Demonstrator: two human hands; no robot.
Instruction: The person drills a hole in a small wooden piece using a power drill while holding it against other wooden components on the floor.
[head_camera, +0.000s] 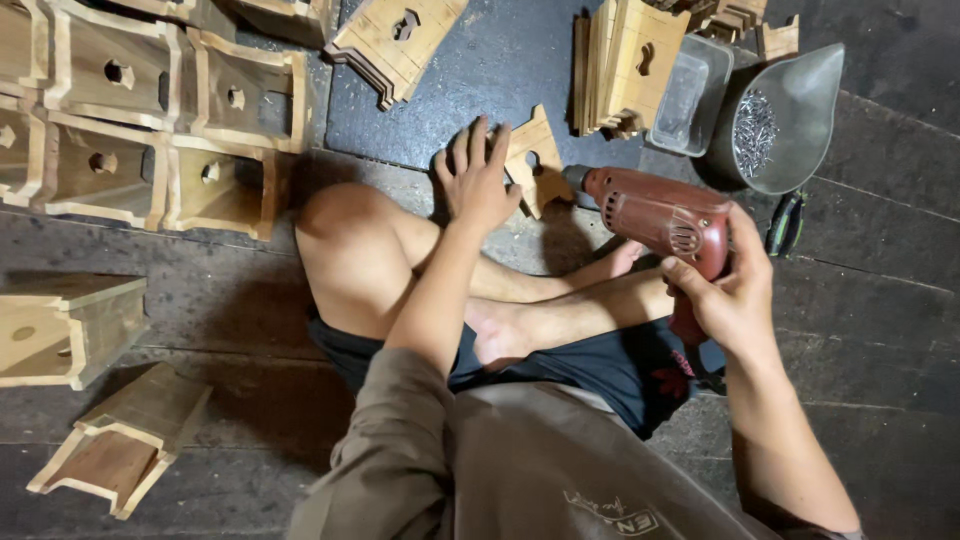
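My right hand (735, 290) grips a red electric drill (660, 215) by its handle, the chuck pointing left toward a small flat wooden piece (537, 160) with a cut-out. That piece lies on the dark floor in front of my crossed legs. My left hand (478, 180) lies flat on the floor with fingers spread, its fingertips resting on the left edge of the wooden piece.
Several open wooden boxes with round holes (150, 120) stand at the upper left; more lie at lower left (70, 330). Stacked cut-out pieces (625, 60) stand at the top. A clear plastic tub (690, 95) and a grey scoop of nails (775, 125) are at the upper right.
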